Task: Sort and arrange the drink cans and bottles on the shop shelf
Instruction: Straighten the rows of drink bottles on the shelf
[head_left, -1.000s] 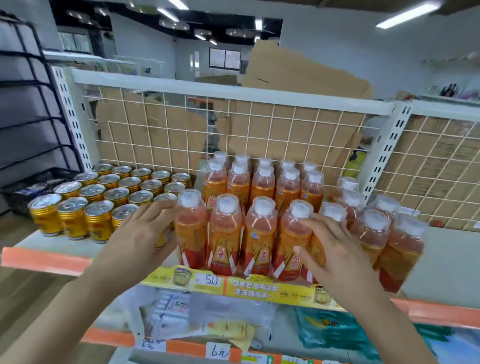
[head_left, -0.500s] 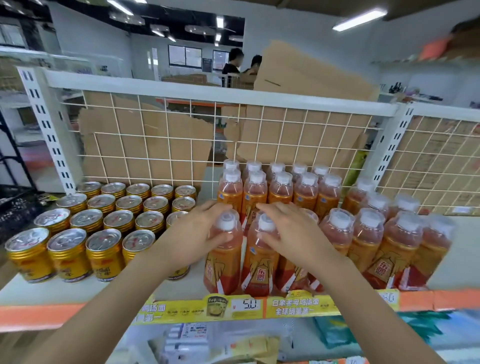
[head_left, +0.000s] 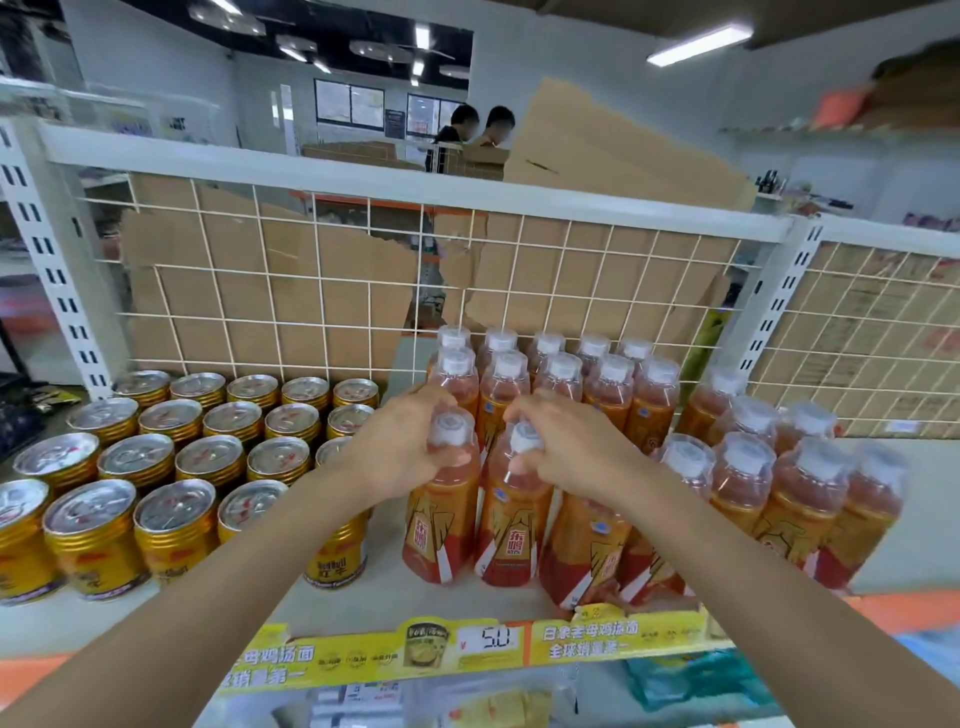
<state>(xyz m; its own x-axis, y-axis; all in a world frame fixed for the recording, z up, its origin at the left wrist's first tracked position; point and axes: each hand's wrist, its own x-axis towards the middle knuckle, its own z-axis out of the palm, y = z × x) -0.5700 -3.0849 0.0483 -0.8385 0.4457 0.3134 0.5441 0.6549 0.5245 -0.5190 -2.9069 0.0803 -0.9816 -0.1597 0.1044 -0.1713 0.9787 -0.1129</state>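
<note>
Orange drink bottles with white caps stand in rows on the white shelf (head_left: 395, 592). My left hand (head_left: 400, 447) grips the neck of the front-left bottle (head_left: 441, 514). Just right of it, my right hand (head_left: 566, 447) grips the neck of the neighbouring front bottle (head_left: 511, 525). Both bottles stand upright on the shelf. Behind them are the back rows of bottles (head_left: 561, 374). A looser group of bottles (head_left: 753, 483) stands to the right, some leaning. Gold cans (head_left: 176, 457) with silver tops fill the left side in rows.
A white wire grid (head_left: 322, 291) backed by cardboard closes the rear of the shelf. A yellow price strip (head_left: 483, 649) runs along the front edge. Packaged goods lie on the shelf below. Two people stand in the far background.
Both hands have slid left and closed round the necks of the two front-left bottles. The camera has tilted up and moved closer.
</note>
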